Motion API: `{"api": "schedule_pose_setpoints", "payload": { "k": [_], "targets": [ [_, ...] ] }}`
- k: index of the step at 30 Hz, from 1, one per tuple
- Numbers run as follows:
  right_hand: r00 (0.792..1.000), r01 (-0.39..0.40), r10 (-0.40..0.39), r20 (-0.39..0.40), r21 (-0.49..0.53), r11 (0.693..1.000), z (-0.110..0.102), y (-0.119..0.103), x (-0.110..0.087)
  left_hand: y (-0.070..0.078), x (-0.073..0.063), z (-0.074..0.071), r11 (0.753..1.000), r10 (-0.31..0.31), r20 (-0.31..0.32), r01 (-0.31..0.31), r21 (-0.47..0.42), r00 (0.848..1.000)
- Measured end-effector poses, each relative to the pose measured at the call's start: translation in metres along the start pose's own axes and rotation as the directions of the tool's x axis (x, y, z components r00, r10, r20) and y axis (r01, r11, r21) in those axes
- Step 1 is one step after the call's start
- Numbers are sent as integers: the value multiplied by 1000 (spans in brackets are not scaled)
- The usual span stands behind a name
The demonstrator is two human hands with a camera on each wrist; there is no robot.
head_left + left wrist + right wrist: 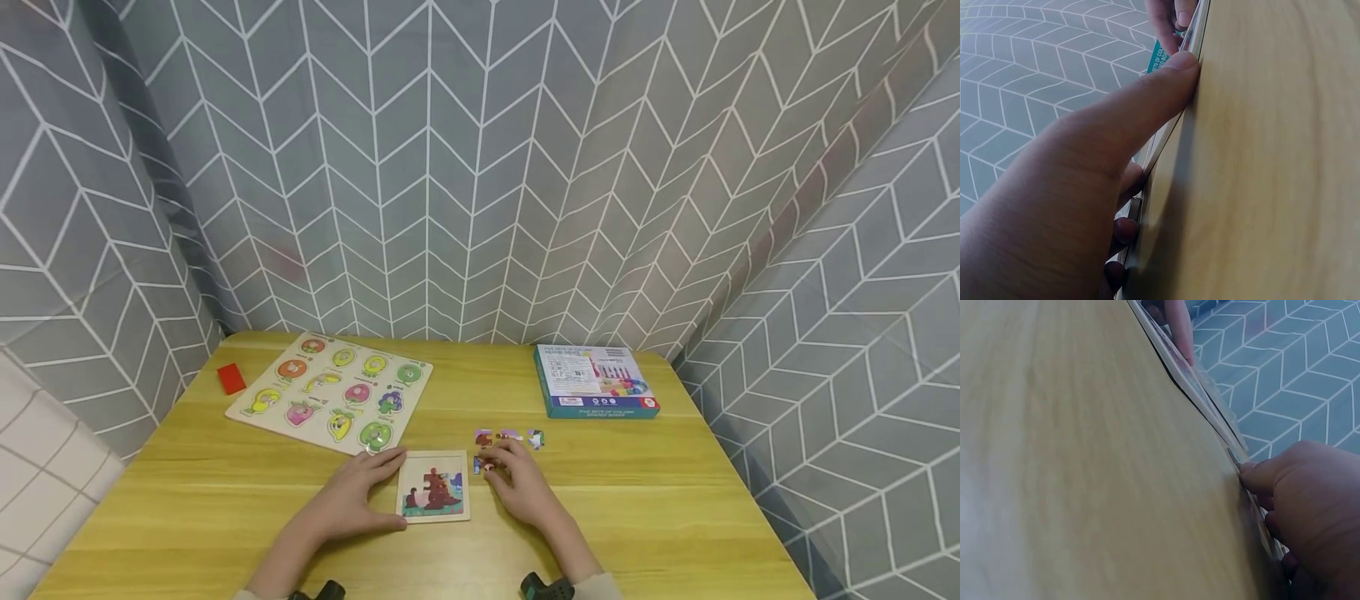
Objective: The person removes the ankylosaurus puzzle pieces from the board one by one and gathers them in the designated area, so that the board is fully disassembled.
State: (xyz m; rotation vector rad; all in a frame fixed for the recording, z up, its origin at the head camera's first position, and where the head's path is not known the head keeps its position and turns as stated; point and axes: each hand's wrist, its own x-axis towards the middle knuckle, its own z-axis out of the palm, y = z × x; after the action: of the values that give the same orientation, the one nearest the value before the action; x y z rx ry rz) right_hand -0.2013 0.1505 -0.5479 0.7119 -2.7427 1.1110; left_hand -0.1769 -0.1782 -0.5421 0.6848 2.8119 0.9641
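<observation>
A small square wooden jigsaw tray (433, 517) lies in front of me, with a partly assembled brown picture in its lower part. My left hand (352, 498) holds its left side, the thumb at the lower corner and the index finger at the upper one; the left wrist view shows the thumb (1182, 62) against the tray's edge. Just right of the tray, my right hand (521, 490) has thumb and fingertips on a puzzle piece (477, 465), which they partly cover. Several loose pieces (536, 438) lie beyond that hand.
A large wooden fruit puzzle board (243, 406) lies at the back left, its near corner by my left fingers. A red block (231, 379) sits at its left. A boxed bead set (600, 408) is at the back right. Patterned curtains (450, 167) surround the table.
</observation>
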Motion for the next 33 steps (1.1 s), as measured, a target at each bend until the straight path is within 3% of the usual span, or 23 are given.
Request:
{"api": "schedule_pose_setpoints", "payload": {
  "k": [5, 8, 14, 18, 24, 33],
  "targets": [
    [1000, -28, 28, 6, 22, 999, -1, -1, 0, 1, -1, -1, 1000, 7, -4, -7, -4, 1000],
    [998, -44, 45, -38, 31, 999, 0, -5, 0, 1, -1, 0, 1000, 13, -6, -13, -1, 1000],
    [985, 59, -38, -171, 123, 991, 11, -29, 6, 0, -1, 0, 1000, 14, -13, -14, -1, 1000],
    [991, 104, -91, -93, 149, 983, 27, -47, 11, 0, 0, 2, 1000, 24, -22, -23, 6, 999],
    [994, 89, -98, 52, 145, 985, 44, -63, 16, -2, 0, 4, 999, 50, -30, -50, 5, 998],
    [993, 93, -98, 71, 68, 993, 47, -62, 15, -1, -2, 3, 998, 63, -42, -63, 4, 997]
  ]
}}
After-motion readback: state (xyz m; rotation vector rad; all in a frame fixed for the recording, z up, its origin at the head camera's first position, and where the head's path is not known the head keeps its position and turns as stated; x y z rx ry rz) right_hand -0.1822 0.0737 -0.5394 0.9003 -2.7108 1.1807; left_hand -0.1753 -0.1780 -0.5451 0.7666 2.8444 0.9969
